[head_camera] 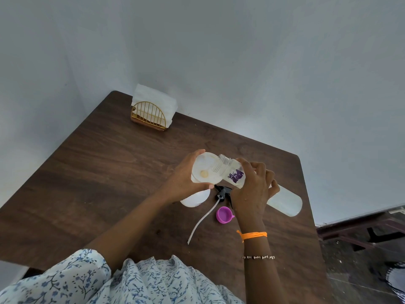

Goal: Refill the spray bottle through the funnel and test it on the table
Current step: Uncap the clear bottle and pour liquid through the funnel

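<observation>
My left hand (184,183) grips the rim of a white funnel (205,170). The funnel sits over a white spray bottle (195,199) that stands on the brown table (98,172); most of that bottle is hidden under my hand. In my right hand (254,189) is a long translucent refill bottle (285,202) with a purple label. It is tilted with its open threaded neck over the funnel's bowl. No liquid stream shows. The black spray head (221,191) with its long white dip tube lies on the table between my hands.
A purple cap (224,214) lies open side up near my right wrist. A gold wire napkin holder (149,116) with white napkins stands at the far left corner. Walls close the table's far sides. A dark bench (361,233) stands past the right edge.
</observation>
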The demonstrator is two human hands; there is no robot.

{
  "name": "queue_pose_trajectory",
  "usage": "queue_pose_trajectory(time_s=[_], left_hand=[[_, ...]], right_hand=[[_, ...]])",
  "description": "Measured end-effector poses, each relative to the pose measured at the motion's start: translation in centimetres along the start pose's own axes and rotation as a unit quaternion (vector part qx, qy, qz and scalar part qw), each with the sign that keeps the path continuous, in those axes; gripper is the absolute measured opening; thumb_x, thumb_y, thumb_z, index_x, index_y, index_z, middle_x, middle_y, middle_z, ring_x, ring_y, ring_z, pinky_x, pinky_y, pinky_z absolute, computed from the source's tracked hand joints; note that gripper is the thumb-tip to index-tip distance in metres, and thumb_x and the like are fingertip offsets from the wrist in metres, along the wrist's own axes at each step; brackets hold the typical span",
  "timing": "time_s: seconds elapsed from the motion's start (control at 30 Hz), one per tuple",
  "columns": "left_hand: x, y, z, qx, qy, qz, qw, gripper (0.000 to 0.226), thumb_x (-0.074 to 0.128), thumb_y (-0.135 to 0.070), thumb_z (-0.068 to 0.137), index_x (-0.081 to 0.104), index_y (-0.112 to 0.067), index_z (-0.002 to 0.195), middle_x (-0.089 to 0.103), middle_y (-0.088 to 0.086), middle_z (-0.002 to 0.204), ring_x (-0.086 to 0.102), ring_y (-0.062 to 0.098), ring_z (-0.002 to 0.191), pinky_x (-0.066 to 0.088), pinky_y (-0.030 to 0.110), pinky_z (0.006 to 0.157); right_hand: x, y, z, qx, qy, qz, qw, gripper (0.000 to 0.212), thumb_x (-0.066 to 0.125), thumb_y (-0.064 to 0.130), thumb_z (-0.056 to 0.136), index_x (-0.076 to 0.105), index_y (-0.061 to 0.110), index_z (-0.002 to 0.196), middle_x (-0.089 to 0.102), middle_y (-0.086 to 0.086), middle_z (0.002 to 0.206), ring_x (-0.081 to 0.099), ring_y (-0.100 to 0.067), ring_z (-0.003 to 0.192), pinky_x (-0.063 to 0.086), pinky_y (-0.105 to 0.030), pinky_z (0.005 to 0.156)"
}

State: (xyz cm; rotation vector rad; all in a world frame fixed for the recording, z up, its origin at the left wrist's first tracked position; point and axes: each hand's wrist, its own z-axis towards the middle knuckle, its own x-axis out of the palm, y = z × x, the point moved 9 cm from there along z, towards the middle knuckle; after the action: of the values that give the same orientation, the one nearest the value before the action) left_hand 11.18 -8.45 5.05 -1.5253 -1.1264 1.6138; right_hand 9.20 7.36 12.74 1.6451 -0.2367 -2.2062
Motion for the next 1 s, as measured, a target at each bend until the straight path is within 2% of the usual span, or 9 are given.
queue_pose_trajectory(time_s=[0.8, 1.0], left_hand=[[0.16, 0.35, 0.11, -0.005, -0.001, -0.004, 1.0, 0.092, 0.079, -0.034, 0.069, 0.021, -0.033, 0.141, 0.028, -0.008, 0.148, 0.033, 0.012, 0.13, 0.029, 0.027, 0.096], [0.14, 0.08, 0.08, 0.001, 0.006, -0.011, 1.0, 0.091, 0.078, -0.032, 0.07, 0.021, -0.031, 0.141, 0.028, -0.008, 0.148, 0.031, 0.008, 0.128, 0.028, 0.025, 0.095]], right_hand=[[0.09, -0.08, -0.02, 0.004, 0.011, 0.0, 1.0, 0.066, 0.068, -0.006, 0.066, 0.055, 0.028, 0.12, 0.049, -0.004, 0.12, 0.033, -0.024, 0.119, 0.018, -0.04, 0.101], [0.05, -0.06, 0.01, 0.001, 0.007, -0.005, 1.0, 0.066, 0.068, -0.007, 0.064, 0.056, 0.027, 0.12, 0.049, -0.005, 0.119, 0.034, -0.025, 0.118, 0.019, -0.04, 0.1]])
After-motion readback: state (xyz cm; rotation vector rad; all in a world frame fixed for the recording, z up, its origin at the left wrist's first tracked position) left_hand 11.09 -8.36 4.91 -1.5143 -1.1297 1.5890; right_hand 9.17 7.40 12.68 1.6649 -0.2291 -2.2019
